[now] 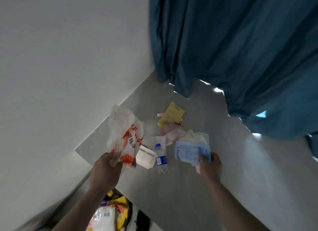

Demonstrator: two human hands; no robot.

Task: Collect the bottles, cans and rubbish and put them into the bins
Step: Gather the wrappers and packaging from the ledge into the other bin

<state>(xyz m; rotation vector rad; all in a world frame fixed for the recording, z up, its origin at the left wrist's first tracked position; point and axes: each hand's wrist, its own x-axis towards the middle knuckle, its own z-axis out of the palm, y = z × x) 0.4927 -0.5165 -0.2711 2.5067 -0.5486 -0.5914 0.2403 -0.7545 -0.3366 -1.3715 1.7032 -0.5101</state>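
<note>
My left hand (107,170) grips a crumpled white plastic bag with orange print (123,136), held up above the floor. My right hand (209,163) holds a light blue paper packet (191,150) with some white tissue behind it. On the grey floor between my hands lie a clear plastic bottle with a blue cap and label (160,156) and a white flat box (146,156). Farther back lie a yellow packet (172,114) and a pink and white wrapper (172,133). At the bottom edge, under my left forearm, a bin (110,213) holds colourful wrappers.
A white wall (60,76) runs along the left and meets the grey floor (223,162) at a corner. A blue curtain (240,50) hangs at the back right, its hem just above the floor. A dark object (142,218) lies beside the bin.
</note>
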